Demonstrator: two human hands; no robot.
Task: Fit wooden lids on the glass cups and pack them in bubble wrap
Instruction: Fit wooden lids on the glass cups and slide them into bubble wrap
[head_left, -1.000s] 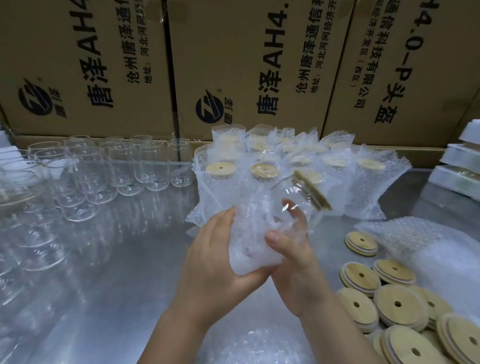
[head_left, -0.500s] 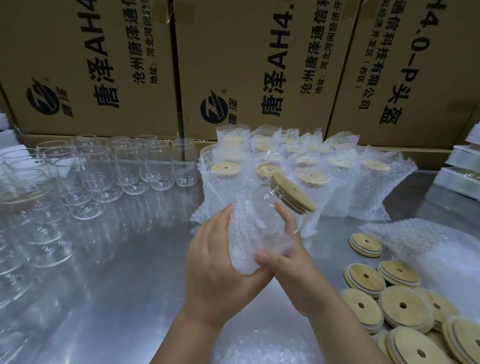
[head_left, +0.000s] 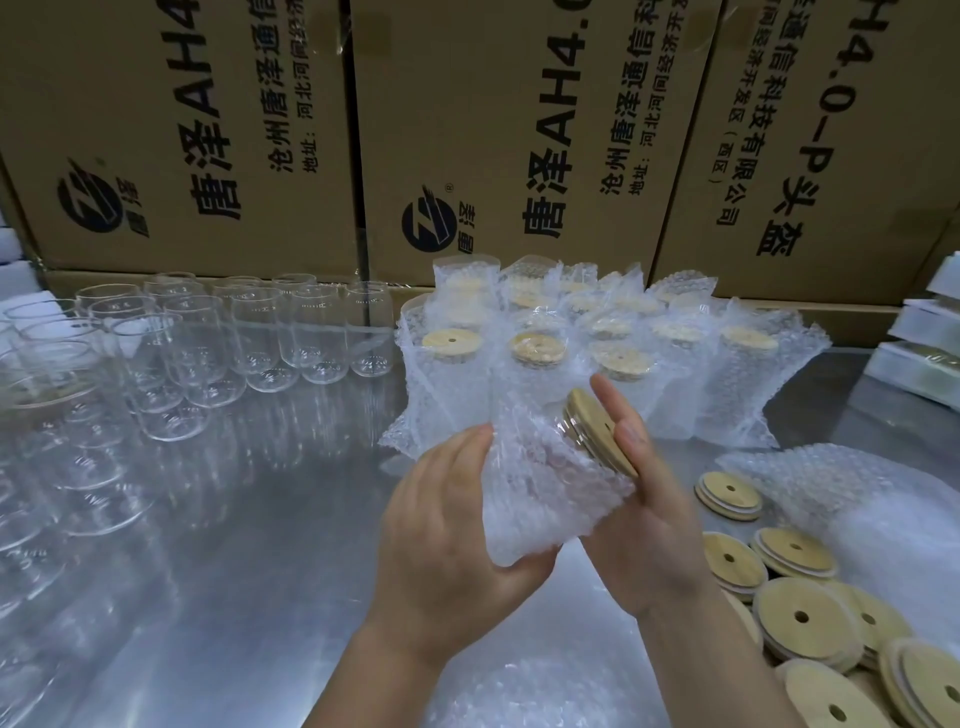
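Note:
A glass cup in a bubble-wrap bag (head_left: 540, 483) is held tilted above the steel table, its wooden lid (head_left: 597, 436) pointing up and right. My left hand (head_left: 447, 540) grips the bag's lower end from the left. My right hand (head_left: 644, 509) lies flat along the lid and the cup's right side, fingers straight. Behind stand several wrapped, lidded cups (head_left: 597, 364). Several bare glass cups (head_left: 208, 353) stand at the left. Loose wooden lids (head_left: 800, 618) lie at the lower right.
Cardboard boxes (head_left: 519, 135) wall off the back of the table. A pile of bubble-wrap bags (head_left: 857, 499) lies at the right, another sheet (head_left: 519, 691) near the front edge. White foam stacks (head_left: 930, 338) sit at the far right.
The wrapped cup has swung so its lid faces more to the right and lower. My right hand went from pinching the bag to lying flat against the lid.

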